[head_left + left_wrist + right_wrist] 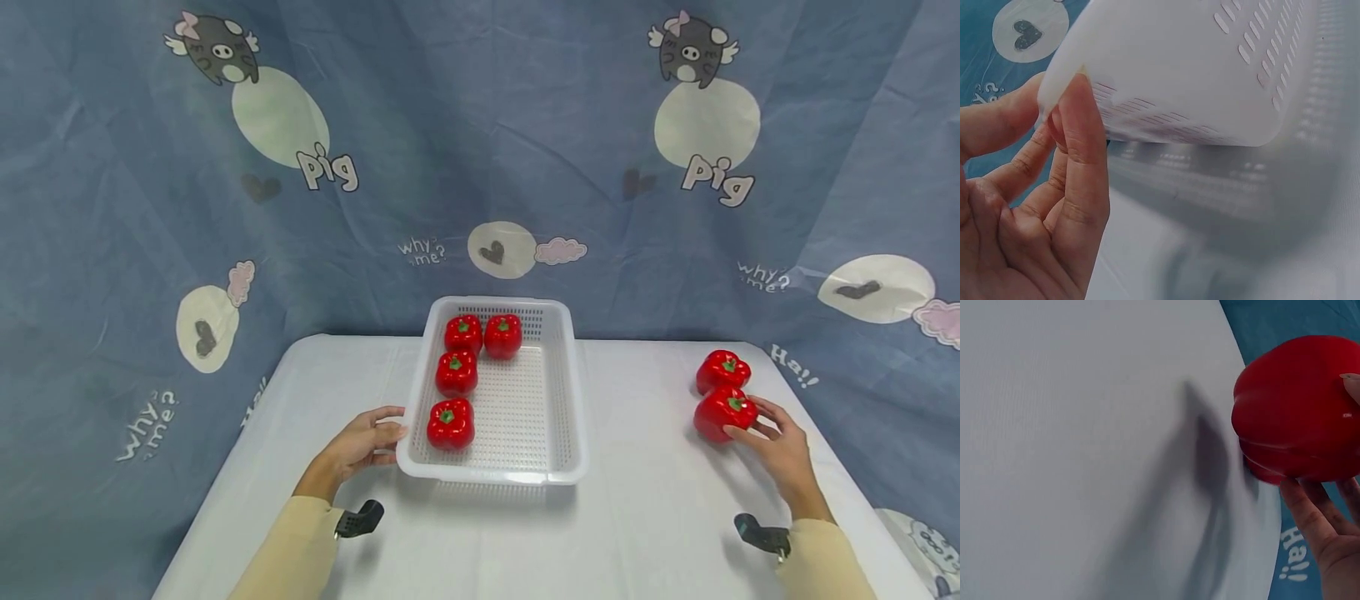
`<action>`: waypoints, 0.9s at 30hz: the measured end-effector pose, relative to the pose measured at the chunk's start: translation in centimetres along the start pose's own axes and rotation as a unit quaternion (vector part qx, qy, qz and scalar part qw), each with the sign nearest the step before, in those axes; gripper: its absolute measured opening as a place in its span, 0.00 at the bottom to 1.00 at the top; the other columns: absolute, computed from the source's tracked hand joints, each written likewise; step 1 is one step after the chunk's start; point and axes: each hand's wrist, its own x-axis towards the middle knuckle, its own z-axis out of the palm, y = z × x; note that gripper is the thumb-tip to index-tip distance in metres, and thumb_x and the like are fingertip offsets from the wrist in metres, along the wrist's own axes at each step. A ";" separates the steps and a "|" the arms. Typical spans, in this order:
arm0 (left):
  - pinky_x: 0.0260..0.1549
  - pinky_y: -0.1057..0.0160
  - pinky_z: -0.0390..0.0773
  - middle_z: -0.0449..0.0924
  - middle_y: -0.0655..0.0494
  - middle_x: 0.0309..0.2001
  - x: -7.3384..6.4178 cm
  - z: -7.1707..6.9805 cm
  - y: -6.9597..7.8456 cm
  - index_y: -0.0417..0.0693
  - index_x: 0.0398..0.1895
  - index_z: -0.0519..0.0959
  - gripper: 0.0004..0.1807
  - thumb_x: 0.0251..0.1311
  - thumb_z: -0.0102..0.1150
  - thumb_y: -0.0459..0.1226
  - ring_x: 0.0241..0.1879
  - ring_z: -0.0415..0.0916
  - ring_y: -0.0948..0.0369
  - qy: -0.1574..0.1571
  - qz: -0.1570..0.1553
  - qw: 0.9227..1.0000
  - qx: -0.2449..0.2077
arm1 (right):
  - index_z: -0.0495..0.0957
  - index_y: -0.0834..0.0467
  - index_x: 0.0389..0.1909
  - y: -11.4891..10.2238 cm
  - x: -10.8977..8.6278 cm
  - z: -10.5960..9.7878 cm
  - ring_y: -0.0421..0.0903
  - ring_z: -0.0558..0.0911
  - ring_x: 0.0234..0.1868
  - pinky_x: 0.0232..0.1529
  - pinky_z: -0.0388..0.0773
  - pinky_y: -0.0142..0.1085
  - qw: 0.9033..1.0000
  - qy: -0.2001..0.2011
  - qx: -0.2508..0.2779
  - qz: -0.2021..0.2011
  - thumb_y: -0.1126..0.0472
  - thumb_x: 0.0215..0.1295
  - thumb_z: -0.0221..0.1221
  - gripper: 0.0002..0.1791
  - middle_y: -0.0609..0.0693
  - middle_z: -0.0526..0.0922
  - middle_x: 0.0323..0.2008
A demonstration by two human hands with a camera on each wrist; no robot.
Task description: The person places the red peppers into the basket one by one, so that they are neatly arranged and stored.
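Observation:
A white plastic basket [491, 477] with perforated sides holds several red bell peppers [451, 424], lined along its left side and far end. My left hand [366, 440] pinches the basket's left rim between thumb and fingers; in the left wrist view the thumb lies outside the rim [1054, 81] and a fingertip presses its underside. At the right of the table, my right hand [780, 450] grips a red bell pepper [1297, 412], thumb on one side and fingers on the other. Just behind it is another red bell pepper [722, 369], partly covered by the held one in the head view.
The table [637, 517] has a white cover. A blue cloth [585, 108] printed with pigs and lettering hangs behind it and along the sides. Dark wrist-worn devices [360, 518] stick out from both sleeves.

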 end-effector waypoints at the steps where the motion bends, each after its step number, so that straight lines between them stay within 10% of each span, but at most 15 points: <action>1: 0.37 0.55 0.80 0.77 0.46 0.47 0.0 0.0 0.0 0.44 0.59 0.66 0.30 0.53 0.62 0.40 0.36 0.78 0.56 -0.002 0.002 1.000 0.000 | 0.46 0.44 0.70 -0.6 -0.3 0.2 0.62 0.55 0.65 0.54 0.68 0.54 1.000 -0.002 -0.001 0.002 0.39 0.48 0.62 0.51 0.60 0.47 0.68; 14: 0.36 0.55 0.80 0.78 0.46 0.46 -0.1 0.0 -0.1 0.45 0.58 0.68 0.29 0.51 0.63 0.40 0.36 0.78 0.54 0.009 -0.003 1.000 -0.008 | 0.52 0.39 0.67 -0.9 2.5 2.1 0.58 0.59 0.63 0.47 0.77 0.47 0.998 -0.030 -0.009 -0.049 0.41 0.46 0.65 0.47 0.54 0.53 0.67; 27: 0.36 0.55 0.80 0.77 0.47 0.47 -0.1 0.0 -0.2 0.43 0.60 0.65 0.31 0.53 0.62 0.39 0.37 0.78 0.56 -0.013 0.010 1.000 -0.011 | 0.52 0.54 0.68 -7.8 -1.3 4.1 0.63 0.59 0.63 0.50 0.74 0.48 0.988 -0.094 0.014 -0.124 0.47 0.51 0.64 0.46 0.63 0.56 0.65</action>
